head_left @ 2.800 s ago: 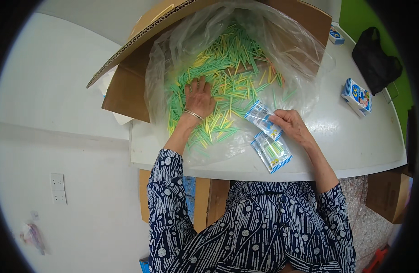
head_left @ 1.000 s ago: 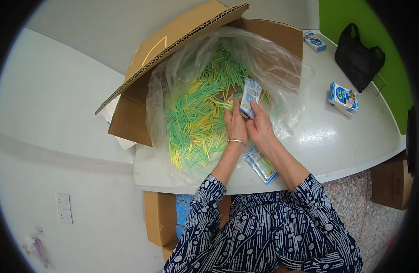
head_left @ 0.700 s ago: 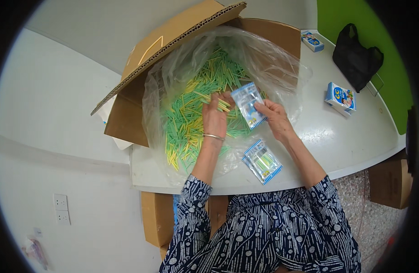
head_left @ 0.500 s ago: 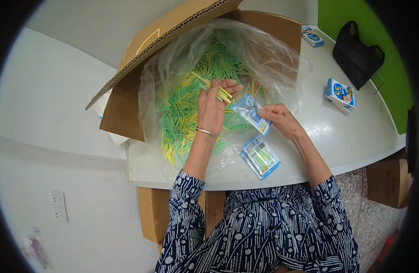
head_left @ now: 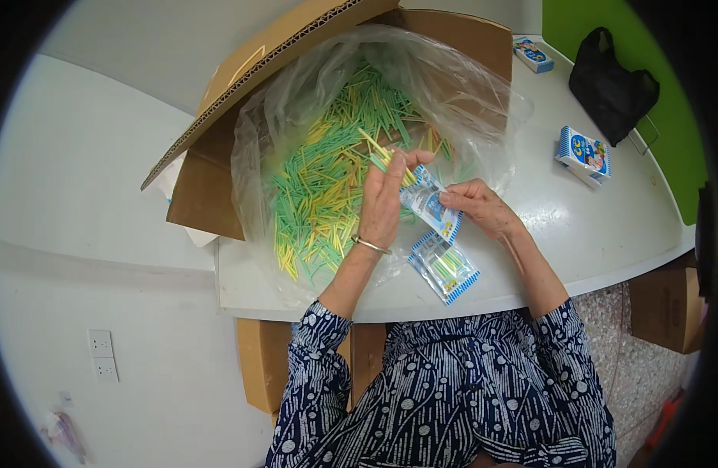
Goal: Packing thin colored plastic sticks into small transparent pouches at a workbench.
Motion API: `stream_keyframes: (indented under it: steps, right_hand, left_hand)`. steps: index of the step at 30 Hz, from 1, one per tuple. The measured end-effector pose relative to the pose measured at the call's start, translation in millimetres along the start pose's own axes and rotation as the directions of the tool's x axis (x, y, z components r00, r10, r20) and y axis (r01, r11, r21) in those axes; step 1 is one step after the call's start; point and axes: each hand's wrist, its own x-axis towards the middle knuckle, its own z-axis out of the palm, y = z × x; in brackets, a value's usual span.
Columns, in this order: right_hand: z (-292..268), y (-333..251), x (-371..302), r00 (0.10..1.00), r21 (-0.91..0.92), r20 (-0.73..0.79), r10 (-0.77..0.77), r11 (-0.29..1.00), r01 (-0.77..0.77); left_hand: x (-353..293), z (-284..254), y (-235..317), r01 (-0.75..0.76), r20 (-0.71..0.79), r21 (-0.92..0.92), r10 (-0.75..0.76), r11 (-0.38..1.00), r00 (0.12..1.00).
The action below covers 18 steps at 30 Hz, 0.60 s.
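Note:
My left hand (head_left: 385,195) is closed round several thin green and yellow sticks (head_left: 376,146), whose lower ends meet the top of a small packet. That clear, blue-and-white packet (head_left: 431,204) is pinched at its right side by my right hand (head_left: 484,209). Just below it on the table lies a second packet (head_left: 446,269) with yellow and green sticks showing through its window. Behind my left hand, a heap of loose sticks (head_left: 316,183) spreads inside a clear plastic liner (head_left: 254,148).
A cardboard box (head_left: 468,54) lies open round the liner on the white table (head_left: 546,249). Toward the right are a blue-and-white packet stack (head_left: 583,156), a similar small pack (head_left: 534,54) and a black plastic bag (head_left: 608,90). More cartons (head_left: 664,308) stand below.
My left hand has moved right with the sticks, bringing their ends to the packet's top. My right hand stays nearly in place, still pinching the packet.

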Motion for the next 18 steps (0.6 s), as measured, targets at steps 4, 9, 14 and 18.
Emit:
stream_keyframes:
  steps: [4, 9, 14, 18]
  right_hand:
    - [-2.1, 5.3, -0.9, 1.000, 0.015, -0.006, -0.005, 1.000, 0.005]
    - [-7.4, 13.0, 0.4, 0.999, -0.015, 0.001, -0.035, 0.999, 0.035]
    - [-9.3, 11.4, 0.0, 0.998, -0.002, -0.040, -0.058, 0.998, 0.058]
    - [-20.6, 13.2, 0.8, 0.988, -0.026, -0.073, -0.136, 0.991, 0.134]
  left_hand:
    - [-7.5, 4.6, -1.6, -0.004, 0.035, 0.068, 0.002, 0.998, 0.999]
    - [-8.5, -3.1, -1.8, 0.011, 0.112, 0.178, -0.031, 0.984, 0.993]
    - [-5.3, -18.5, 2.4, -0.057, 0.129, 0.277, 0.021, 0.959, 0.991]
    - [4.1, -51.6, -6.2, 0.032, 0.026, 0.308, -0.042, 0.951, 0.999]
